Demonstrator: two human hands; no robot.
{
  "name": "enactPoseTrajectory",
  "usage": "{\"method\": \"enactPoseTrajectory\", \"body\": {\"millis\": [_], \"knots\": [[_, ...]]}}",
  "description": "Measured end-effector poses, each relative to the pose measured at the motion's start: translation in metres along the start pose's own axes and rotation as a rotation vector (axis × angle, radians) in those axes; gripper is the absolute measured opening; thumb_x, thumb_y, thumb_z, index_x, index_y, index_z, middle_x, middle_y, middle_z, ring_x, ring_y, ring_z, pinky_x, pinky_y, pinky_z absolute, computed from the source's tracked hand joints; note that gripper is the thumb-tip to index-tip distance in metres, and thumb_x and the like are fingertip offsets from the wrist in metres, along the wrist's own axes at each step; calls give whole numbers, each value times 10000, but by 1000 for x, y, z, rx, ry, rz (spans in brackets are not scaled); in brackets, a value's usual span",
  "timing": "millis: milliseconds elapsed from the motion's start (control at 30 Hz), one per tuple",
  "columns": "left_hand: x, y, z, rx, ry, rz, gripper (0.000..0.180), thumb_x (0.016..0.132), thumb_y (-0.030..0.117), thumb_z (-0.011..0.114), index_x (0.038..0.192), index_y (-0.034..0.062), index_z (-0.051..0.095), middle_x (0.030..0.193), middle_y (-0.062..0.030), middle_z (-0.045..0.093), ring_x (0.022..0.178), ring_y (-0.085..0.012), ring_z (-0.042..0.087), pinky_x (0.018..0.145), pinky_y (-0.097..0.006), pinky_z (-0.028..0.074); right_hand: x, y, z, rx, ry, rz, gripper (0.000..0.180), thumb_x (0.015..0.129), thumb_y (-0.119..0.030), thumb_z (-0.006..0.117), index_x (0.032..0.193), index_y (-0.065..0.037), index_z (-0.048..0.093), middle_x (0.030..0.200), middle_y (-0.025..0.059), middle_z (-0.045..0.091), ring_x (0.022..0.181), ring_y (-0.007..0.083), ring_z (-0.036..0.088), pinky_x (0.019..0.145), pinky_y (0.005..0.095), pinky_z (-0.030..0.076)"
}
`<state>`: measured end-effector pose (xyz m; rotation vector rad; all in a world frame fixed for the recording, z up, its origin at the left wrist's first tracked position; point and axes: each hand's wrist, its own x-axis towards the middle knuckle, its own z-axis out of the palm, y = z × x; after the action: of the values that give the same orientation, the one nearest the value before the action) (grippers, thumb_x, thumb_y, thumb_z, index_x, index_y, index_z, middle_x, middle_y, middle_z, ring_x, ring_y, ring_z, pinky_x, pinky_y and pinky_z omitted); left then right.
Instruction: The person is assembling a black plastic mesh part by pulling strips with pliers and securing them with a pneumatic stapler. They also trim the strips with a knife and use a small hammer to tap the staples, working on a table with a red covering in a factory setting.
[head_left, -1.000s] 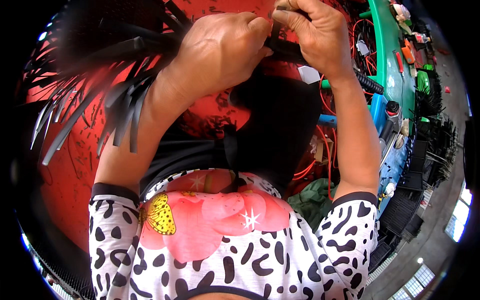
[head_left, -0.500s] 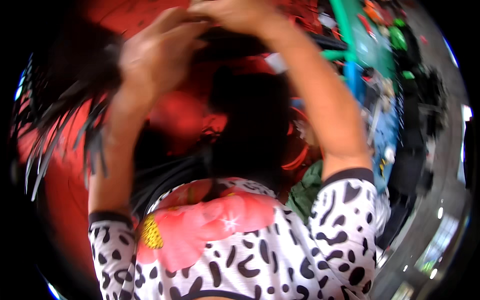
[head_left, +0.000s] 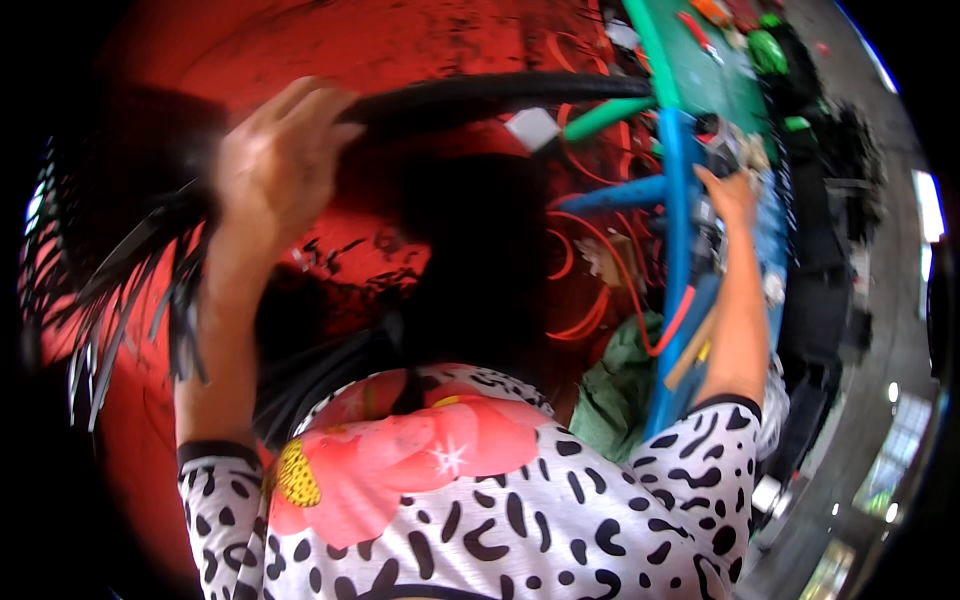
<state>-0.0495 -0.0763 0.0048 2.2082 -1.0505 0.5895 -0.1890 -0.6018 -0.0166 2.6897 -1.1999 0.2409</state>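
Your left hand (head_left: pixel 275 165) closes around a thick black hose (head_left: pixel 480 95), likely stiff yet bendable, best gripped mid-length, while your right hand (head_left: pixel 728 192) reaches the blue frame (head_left: pixel 680 220), its grip unclear.

White top with black blotches (head_left: pixel 560 520), short sleeves, pink flower print

head view: worn on the person's head | faces steeply down over patterned shirt (head_left: pixel 500 520) at lower centre | close to raised forearms | fisheye bends edges, black rim | single view, nothing shared
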Motion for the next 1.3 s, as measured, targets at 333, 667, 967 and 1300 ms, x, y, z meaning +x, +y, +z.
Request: {"method": "enactPoseTrajectory", "body": {"millis": [333,667,967,1300], "knots": [[-4,-12,2,-30,-89,-39,203,772,105,656,940,-2,618,897,-130,620,796,-352,602,682,-396,486,33,20,37,89,-279,100,489,657,-345,705,912,71,676,888,245,671,879,350,656,822,401,479],[-3,-24,12,-76,-137,-35,252,713,28,648,960,-15,624,907,-144,622,860,-361,593,752,-422,478,-127,-77,-129,1028,-443,-277,179,758,-119,629,852,22,571,669,75,587,593,145,572,600,261,454],[12,-21,22,-234,-103,9,100,672,62,640,691,1,563,706,-189,583,684,-385,601,603,-450,482,-220,-181,-169,1586,-920,-423,621,669,-144,689,1185,120,470,687,77,559,562,166,558,567,277,466],[15,-13,43,-167,-66,-78,143,624,17,607,760,39,645,747,-159,636,757,-373,627,664,-448,503,-220,-198,-162,1468,-1028,-468,204,670,-117,664,793,13,565,687,71,562,580,155,568,564,277,460]]}}
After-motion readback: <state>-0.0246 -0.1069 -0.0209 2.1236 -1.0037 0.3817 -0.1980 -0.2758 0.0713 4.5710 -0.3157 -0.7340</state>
